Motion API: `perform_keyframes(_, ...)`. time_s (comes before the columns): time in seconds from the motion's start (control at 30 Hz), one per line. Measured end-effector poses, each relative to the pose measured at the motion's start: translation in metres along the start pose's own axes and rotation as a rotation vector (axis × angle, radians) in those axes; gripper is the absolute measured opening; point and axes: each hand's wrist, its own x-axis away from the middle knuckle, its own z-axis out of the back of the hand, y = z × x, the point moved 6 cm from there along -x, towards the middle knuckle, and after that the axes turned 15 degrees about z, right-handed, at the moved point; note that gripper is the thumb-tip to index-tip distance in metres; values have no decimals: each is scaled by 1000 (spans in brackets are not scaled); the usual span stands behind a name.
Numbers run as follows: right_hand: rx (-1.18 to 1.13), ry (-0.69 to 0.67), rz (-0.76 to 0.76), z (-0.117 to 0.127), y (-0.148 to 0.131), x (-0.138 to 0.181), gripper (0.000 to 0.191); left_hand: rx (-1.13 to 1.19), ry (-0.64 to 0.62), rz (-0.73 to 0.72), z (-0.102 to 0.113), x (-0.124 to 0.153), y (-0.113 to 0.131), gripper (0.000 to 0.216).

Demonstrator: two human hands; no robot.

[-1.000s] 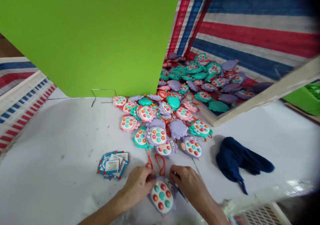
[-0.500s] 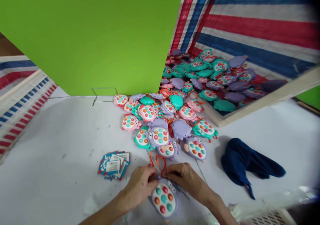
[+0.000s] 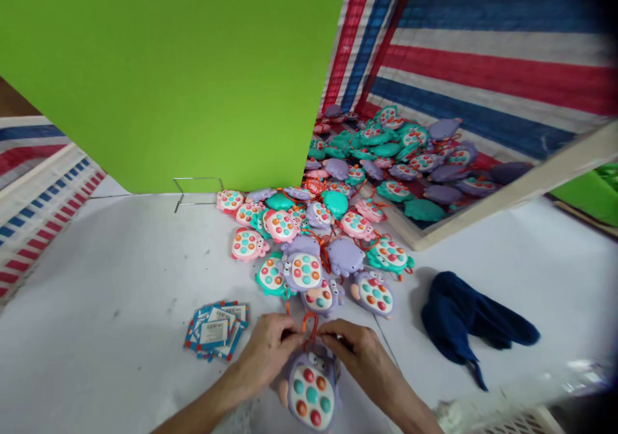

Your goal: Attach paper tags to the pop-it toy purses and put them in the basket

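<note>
My left fingers (image 3: 292,342), right fingers (image 3: 334,327): flanking the thin orange cord loop (image 3: 310,322), likely so both reach it; whether pinching, cannot tell | purple plastic animal toy (image 3: 311,390): dotted side up, just nearer me than my fingertips

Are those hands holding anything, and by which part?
The left hand and right hand close in around the orange cord loop at the purple animal toy's head; whether they pinch the cord itself cannot be told.
</note>
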Motion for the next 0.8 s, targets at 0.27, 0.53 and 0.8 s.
perform_keyframes(0.27,58,30,-53,7,2,12,20,80,32,8,10,3,-8,18)
perform_keyframes(0.53,336,-108,33,1,4,17,39,135,30,4,9,3,-15,17)
perform_keyframes(0.8,635,-344,113,8,3,25,36,115,52,-12,14,1,-17,20)
